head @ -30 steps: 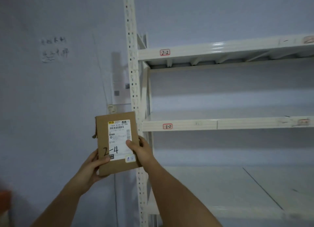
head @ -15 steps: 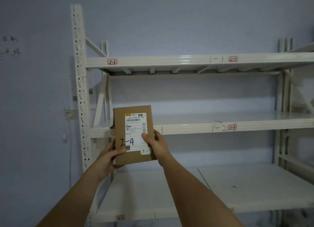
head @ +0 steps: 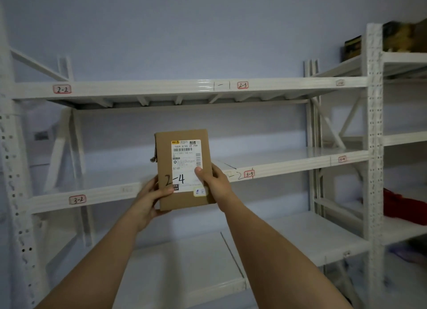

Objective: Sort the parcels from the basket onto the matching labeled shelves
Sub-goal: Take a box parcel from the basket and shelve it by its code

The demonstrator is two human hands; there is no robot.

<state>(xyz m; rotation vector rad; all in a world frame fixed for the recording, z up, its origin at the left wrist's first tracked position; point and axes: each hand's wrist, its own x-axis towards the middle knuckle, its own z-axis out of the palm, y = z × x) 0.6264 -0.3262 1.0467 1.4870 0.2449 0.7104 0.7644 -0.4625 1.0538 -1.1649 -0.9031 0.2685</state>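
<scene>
Head view: a person holds a flat brown parcel (head: 183, 170) upright in front of a white shelf rack (head: 373, 147). The left hand (head: 151, 199) grips the parcel's lower left edge, fingers curled behind it and thumb across the front. The right hand (head: 213, 181) grips the lower right edge, thumb pressed on the white shipping label (head: 186, 165). Handwritten across that label is "2-4".

Behind the parcel, red-edged tags mark the rack's beams. On the upper beam, "2-2" (head: 62, 89) sits far left of the parcel and "2-3" (head: 242, 85) above and right. A further tag (head: 340, 82) near the right upright is too blurred to read. On the beam below are "3-2" (head: 77, 199) and "3-3" (head: 249, 174).

This parcel is not yet shelved. Its slot is likely on the upper level, further right. The basket is out of view, so how many parcels remain cannot be told.
</scene>
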